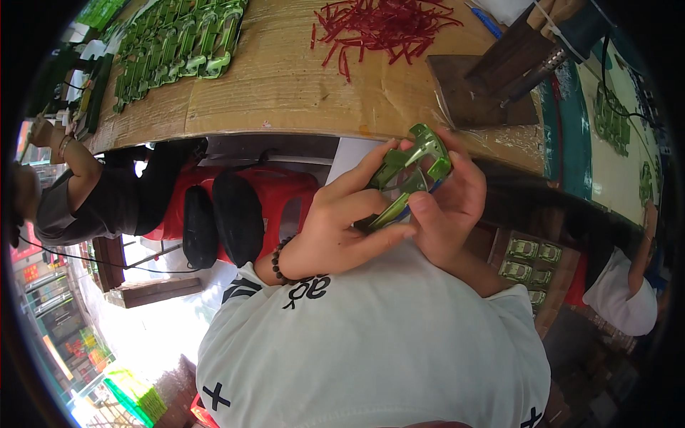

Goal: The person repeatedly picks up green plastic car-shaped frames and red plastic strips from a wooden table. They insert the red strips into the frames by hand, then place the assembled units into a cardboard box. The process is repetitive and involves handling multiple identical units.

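Observation:
Both my hands hold a green plastic toy car shell (433, 148) with clear window parts, in front of my chest near the table edge. My left hand (335, 221) grips its left side, thumb along the lower edge and fingers curled around it. My right hand (457, 196) closes on its right side, with the thumb pressing near the lower corner. Bits of blue show by the right thumb; what they belong to is hidden.
A cardboard-covered table (278, 78) carries rows of green car shells (182, 43), a heap of red strips (382, 28) and a dark metal stand (492, 85). Black pouches (239, 217) lie on a red stool (289, 192). Co-workers sit left and right. A box (528, 267) holds more shells.

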Demonstrator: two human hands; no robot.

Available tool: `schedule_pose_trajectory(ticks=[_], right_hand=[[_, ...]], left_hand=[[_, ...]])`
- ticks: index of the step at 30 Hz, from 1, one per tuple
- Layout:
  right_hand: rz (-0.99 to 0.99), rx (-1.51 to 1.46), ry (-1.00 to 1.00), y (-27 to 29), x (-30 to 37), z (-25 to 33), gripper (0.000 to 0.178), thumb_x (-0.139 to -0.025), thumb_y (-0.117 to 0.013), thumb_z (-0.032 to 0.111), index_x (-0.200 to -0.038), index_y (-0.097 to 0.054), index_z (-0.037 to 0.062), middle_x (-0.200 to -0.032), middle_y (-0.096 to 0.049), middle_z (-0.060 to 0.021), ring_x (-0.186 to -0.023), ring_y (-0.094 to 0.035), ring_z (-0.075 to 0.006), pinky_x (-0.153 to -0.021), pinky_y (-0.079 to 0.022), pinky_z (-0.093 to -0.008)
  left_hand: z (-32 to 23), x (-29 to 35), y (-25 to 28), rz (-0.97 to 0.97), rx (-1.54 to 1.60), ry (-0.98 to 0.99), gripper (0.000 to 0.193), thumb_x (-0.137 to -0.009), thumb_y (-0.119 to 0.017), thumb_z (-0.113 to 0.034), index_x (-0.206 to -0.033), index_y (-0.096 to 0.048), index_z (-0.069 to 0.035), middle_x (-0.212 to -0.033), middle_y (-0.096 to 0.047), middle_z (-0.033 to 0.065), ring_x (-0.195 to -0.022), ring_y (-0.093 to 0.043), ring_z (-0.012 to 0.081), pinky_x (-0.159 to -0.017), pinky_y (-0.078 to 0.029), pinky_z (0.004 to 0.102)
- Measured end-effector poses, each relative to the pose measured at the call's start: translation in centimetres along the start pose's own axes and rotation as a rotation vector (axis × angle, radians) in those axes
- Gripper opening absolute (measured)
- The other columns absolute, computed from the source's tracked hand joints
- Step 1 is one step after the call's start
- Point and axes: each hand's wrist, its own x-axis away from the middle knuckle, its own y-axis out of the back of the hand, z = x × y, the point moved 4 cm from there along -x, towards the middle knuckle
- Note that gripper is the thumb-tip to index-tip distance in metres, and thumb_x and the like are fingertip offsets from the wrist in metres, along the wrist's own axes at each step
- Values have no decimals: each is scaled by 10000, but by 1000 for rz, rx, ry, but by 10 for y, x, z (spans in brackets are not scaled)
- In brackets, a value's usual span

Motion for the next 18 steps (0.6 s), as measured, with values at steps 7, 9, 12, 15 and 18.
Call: schedule_pose_trajectory(ticks=[7,9,12,15,18], right_hand=[[-198,-796,-769,33,-11,19,461,-893,-515,315,-1228,-427,11,-1146,-532,-200,-1035,-558,-263,-888,-484,-342],[-181,-1121,-786,41,-13,22,506,-919,-430,366,-1258,-400,-8,-1266,-436,-218,-1139,-465,-352,-957,-433,-401],[-432,-1292,-794,52,-23,22,488,-921,-434,342,-1255,-404,-12,-1296,-398,-222,-1204,-385,-359,-1004,-383,-411],[-306,-1371,-805,54,-31,15,478,-927,-420,339,-1243,-402,-18,-1282,-403,-216,-1202,-374,-359,-1018,-367,-410],[-210,-1383,-820,56,-41,13,483,-930,-406,355,-1232,-407,-23,-1263,-413,-218,-1196,-378,-360,-1020,-365,-408]], left_hand=[[-11,-27,8,363,143,39,569,-753,-676,-333,-1095,-521,94,-1335,-305,327,-1167,-455,339,-906,-391,353],[-6,-38,8,214,157,117,474,-794,-622,-243,-1140,-514,62,-1330,-354,271,-1137,-482,255,-862,-419,310],[23,-61,-1,-50,269,196,387,-750,-668,-130,-1078,-548,37,-1225,-489,194,-1141,-492,274,-777,-480,330],[41,-81,-14,-94,429,324,399,-768,-663,-117,-1112,-519,26,-1253,-465,161,-1085,-514,220,-800,-471,328],[55,-94,-27,-28,531,223,475,-760,-684,-117,-1166,-474,12,-1244,-458,144,-1065,-512,206,-853,-447,326]])
